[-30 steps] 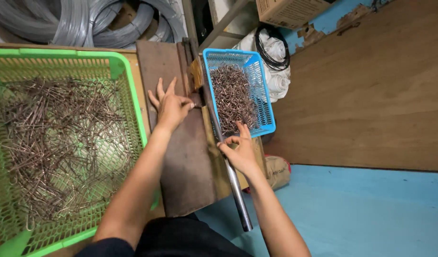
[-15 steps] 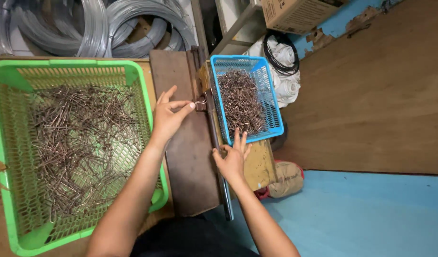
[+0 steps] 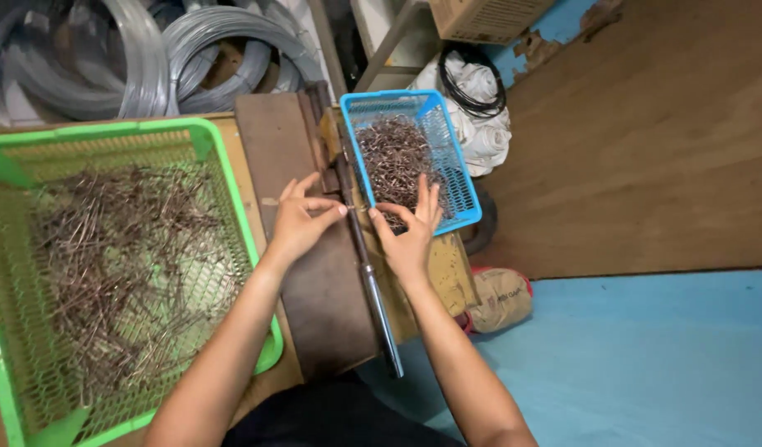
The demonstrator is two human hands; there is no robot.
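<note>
Pinched a short thin metal wire piece [image 3: 358,210] between left hand [image 3: 298,223] and right hand [image 3: 410,232] fingertips, just beside the blue plastic basket [image 3: 464,186], probably mid-feeding; demanded careful alignment at the grey metal lever bar [image 3: 368,273].

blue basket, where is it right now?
Head view, upper middle: the blue basket sits right of the brown board, full of small metal pieces, with the right hand at its near edge.

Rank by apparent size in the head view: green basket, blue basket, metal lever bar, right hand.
1. green basket
2. blue basket
3. metal lever bar
4. right hand
The bar is long but thin, so its rank over the hand is unsure.
</note>
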